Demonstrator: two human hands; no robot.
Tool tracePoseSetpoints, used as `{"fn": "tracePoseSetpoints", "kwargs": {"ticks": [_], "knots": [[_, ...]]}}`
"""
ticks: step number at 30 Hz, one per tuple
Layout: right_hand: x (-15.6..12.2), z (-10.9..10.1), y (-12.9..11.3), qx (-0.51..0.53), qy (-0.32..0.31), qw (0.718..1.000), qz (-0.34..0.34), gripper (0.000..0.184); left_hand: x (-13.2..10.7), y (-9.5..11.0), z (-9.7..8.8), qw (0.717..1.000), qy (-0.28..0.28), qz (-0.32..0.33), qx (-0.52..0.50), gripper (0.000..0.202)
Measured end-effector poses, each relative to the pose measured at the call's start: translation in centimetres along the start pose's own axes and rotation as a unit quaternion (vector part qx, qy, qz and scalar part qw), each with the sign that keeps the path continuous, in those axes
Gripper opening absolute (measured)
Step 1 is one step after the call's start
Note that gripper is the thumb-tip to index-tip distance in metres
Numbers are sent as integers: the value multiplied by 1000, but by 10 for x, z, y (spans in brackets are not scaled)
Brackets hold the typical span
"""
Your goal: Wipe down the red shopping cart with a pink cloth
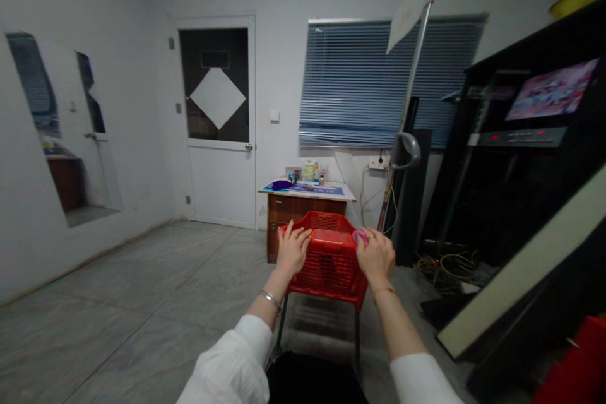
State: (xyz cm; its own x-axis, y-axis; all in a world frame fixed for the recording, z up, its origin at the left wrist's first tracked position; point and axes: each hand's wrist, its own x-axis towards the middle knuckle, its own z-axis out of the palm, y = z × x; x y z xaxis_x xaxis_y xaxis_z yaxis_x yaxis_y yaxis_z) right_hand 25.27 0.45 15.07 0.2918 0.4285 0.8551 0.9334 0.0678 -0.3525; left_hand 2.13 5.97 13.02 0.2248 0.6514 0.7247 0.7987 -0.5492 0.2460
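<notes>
A red plastic shopping cart [331,271] on dark legs stands right in front of me. My left hand [292,251] rests at the left end of its handle [332,237], fingers stretched out and spread rather than wrapped round it. At the handle's right end, my right hand [375,255] is closed on a crumpled pink cloth [360,237], pressed against the red plastic. Through the slatted basket a dark shape shows, too unclear to name.
Beyond the cart, a small brown desk [284,208] carries a purple cloth [282,185] and several small bottles. A white door [221,183] and a wall mirror [89,158] are to the left. At right stand a black rack [511,189], a metal pole [416,57] and loose cables [457,264].
</notes>
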Motion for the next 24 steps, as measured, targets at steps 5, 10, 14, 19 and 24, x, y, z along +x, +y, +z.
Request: {"fn": "tracePoseSetpoints", "kwargs": {"ticks": [5,10,14,19,24], "knots": [[-13,9,-63,31,-72,987,-141,33,0,-4,2,1000,10,8,5,36],[-7,-4,-36,34,-103,983,-149,34,1,-7,-2,1000,0,9,8,35],[5,-13,18,9,-78,994,-76,33,1,-5,-1,1000,-1,3,0,35],[4,-7,9,0,-35,999,-23,34,0,-1,3,1000,12,-4,-6,34],[-9,4,-50,16,-78,991,-107,34,0,0,-1,1000,5,3,-2,35]]}}
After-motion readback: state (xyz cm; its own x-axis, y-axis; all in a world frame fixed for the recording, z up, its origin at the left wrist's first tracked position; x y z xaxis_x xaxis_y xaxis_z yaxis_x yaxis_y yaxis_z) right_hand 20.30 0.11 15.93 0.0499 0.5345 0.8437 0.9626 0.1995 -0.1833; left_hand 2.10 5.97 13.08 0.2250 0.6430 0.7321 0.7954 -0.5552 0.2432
